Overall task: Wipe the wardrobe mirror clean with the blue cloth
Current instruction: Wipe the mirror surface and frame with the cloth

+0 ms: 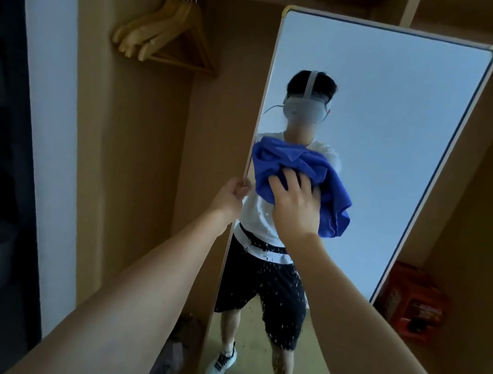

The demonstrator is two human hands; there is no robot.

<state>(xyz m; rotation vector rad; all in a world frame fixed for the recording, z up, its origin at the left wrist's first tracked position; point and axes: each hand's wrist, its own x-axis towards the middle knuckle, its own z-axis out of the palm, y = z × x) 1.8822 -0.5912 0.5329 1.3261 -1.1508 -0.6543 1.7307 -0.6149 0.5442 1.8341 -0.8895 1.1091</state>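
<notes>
A tall mirror (398, 121) with a thin light frame stands swung out inside an open wooden wardrobe. My right hand (296, 204) presses a bunched blue cloth (298, 168) against the glass near the mirror's left side, about mid-height, with fingers spread over the cloth. My left hand (232, 196) grips the mirror's left edge at the same height. Small water droplets speckle the lower half of the glass. My own reflection shows in the mirror.
Several wooden hangers (170, 31) hang on a rail at the upper left inside the wardrobe. An orange box (412, 302) sits on a shelf behind the mirror at right. A crumpled bag (173, 352) lies on the wardrobe floor. A dark doorway is at far left.
</notes>
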